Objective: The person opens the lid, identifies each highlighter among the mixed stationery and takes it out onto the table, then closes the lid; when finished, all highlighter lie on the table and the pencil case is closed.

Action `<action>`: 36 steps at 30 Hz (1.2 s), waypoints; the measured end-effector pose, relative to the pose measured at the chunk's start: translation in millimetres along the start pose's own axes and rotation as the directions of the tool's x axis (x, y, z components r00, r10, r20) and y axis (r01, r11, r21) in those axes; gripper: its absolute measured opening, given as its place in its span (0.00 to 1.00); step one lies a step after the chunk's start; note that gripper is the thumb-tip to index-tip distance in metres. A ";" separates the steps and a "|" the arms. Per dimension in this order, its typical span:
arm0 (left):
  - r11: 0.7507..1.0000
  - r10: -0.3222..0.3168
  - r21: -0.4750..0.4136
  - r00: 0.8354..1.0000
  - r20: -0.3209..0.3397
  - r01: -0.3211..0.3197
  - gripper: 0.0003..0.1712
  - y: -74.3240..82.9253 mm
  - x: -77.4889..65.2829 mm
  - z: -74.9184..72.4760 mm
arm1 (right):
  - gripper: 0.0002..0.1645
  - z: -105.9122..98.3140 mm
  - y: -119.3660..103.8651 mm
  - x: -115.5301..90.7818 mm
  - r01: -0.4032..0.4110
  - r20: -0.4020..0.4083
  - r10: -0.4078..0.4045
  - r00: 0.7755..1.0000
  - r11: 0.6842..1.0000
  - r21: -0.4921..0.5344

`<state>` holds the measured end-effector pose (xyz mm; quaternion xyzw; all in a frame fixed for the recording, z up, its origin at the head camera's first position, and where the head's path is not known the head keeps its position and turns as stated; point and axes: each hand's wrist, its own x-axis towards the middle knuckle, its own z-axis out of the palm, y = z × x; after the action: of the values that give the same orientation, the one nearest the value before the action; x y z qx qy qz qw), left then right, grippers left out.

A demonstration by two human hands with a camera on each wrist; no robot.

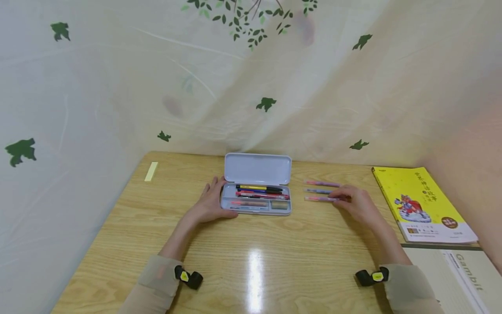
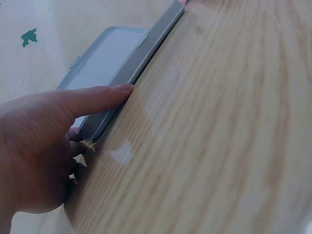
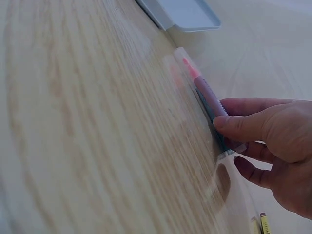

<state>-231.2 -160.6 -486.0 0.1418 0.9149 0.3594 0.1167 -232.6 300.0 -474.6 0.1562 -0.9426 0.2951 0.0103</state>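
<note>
Gripping the left end of the open pencil case [image 1: 257, 169] near the desk [image 1: 219, 261]'s far edge, the left hand [image 1: 209, 203] in the head view has its thumb at the front wall and its fingers around the far side; the right hand [image 1: 357, 205] pinches the nearest marker [image 1: 319, 199] of 3, right of the case. The bluish marker [image 1: 317, 191] and the farthest marker [image 1: 321, 183] lie just beyond, so a low sweep of the fingers could set them rolling toward the far edge. In the left wrist view the thumb presses the front wall; slackening there could let the case slide if bumped. In the right wrist view thumb and forefinger pinch the marker away from its pink end; knocking that free end could twist it loose. Whether it is lifted, I cannot tell.
</note>
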 end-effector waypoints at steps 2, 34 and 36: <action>1.000 0.000 -0.001 1.000 0.000 0.000 0.59 0.1 -0.2 -0.1 | 0.11 -0.3 -0.6 0.0 -0.002 0.001 0.002 1.000 1.000 -0.005; 1.000 0.001 -0.003 1.000 0.007 -0.001 0.58 -2.2 1.3 0.7 | 0.11 1.4 -1.8 0.0 0.036 -0.013 -0.037 0.999 0.998 -0.050; 1.000 0.001 -0.005 1.000 0.007 -0.001 0.57 -2.0 1.5 0.8 | 0.11 1.5 -1.5 0.1 0.036 -0.012 -0.036 0.999 0.998 -0.053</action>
<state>-232.8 -161.0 -488.2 0.1432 0.9135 0.3613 0.1203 -232.2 297.9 -475.0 0.1708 -0.9469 0.2711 0.0260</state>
